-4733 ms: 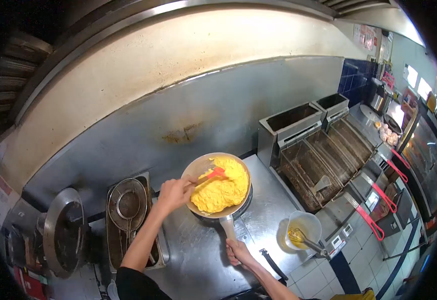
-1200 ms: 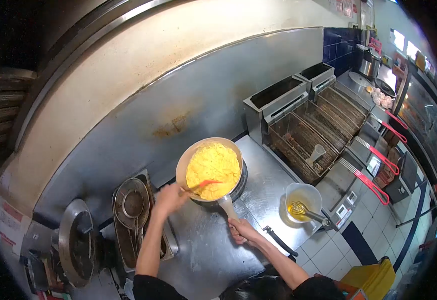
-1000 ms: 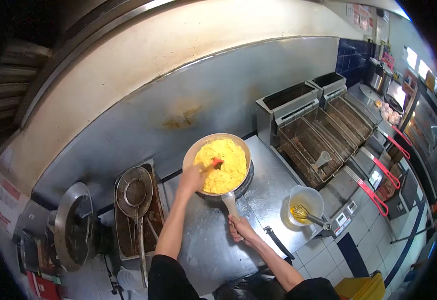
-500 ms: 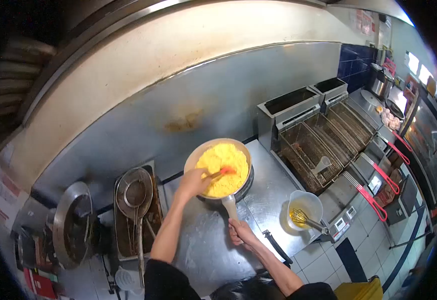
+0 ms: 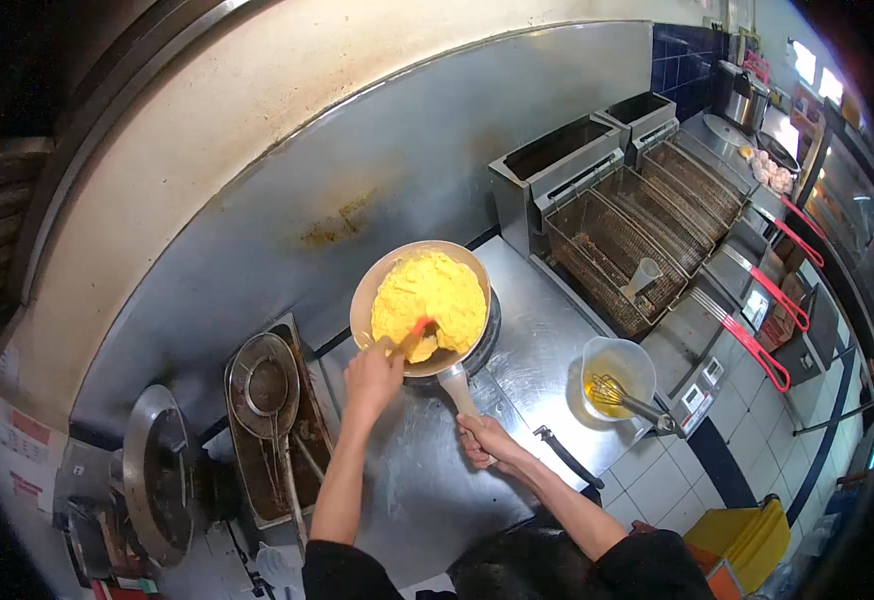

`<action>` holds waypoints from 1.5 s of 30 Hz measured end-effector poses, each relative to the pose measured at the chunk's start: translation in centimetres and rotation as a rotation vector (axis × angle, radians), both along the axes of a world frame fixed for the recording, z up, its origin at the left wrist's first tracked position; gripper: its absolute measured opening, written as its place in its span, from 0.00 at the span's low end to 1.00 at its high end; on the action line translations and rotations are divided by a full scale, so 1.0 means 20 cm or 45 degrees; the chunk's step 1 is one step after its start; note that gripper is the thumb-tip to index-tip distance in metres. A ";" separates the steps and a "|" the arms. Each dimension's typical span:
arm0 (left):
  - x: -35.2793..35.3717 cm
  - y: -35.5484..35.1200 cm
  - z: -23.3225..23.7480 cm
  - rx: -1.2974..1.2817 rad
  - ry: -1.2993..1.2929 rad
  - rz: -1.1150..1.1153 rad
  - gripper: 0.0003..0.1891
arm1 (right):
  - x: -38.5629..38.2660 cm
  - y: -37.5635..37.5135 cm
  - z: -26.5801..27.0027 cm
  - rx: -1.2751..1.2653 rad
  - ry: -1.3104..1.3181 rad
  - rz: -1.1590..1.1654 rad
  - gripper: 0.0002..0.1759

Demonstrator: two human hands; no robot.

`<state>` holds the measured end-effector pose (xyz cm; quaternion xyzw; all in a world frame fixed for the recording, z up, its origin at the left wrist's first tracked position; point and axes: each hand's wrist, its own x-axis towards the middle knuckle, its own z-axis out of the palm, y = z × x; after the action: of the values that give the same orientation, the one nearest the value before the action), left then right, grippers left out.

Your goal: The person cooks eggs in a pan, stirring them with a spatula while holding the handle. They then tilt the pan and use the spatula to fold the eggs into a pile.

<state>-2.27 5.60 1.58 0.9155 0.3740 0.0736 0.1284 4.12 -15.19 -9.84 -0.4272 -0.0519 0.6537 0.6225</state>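
A frying pan (image 5: pixel 364 296) with a beige inside sits over a dark round burner on the steel counter. Soft yellow scrambled egg (image 5: pixel 435 288) fills most of it. My left hand (image 5: pixel 373 378), over the pan's near left rim, is closed around a spatula (image 5: pixel 420 329) with a red head. That head is in the egg, beside a small patch of bare pan bottom. My right hand (image 5: pixel 487 441) grips the pan's pale handle (image 5: pixel 460 393), which points toward me.
To the right, a clear plastic jug (image 5: pixel 629 362) holds a whisk (image 5: pixel 617 392) and some yellow liquid. Fryer baskets (image 5: pixel 622 250) with red handles are beyond it. Strainers (image 5: pixel 265 385) rest over a metal tray (image 5: pixel 322 400) on the left, near a large wok-like pan (image 5: pixel 147 470).
My left hand has drawn the spatula from the middle of the egg toward the near left side, baring some pan bottom. My right hand keeps its hold; the camera view has shifted.
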 end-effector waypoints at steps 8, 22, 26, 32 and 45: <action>0.13 0.22 0.11 0.140 -0.251 -0.001 0.13 | 0.05 -0.03 0.06 0.047 -0.043 0.013 0.16; -0.31 0.21 0.27 0.382 0.209 -0.227 0.07 | 0.15 -0.07 0.08 -0.011 0.033 0.140 0.16; -0.15 0.43 0.12 0.409 0.131 -0.244 0.10 | 0.16 -0.06 0.10 -0.054 0.043 0.150 0.15; 0.12 0.64 0.04 0.487 0.084 -0.487 0.12 | 0.13 -0.04 0.04 -0.024 0.088 0.169 0.15; -0.13 0.73 0.21 -0.322 -0.068 0.044 0.13 | 0.01 0.02 0.04 -0.078 -0.062 0.077 0.20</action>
<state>-4.83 20.26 5.74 0.8832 0.3926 0.0523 0.2513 4.32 -14.72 -8.97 -0.4601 -0.0598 0.6630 0.5876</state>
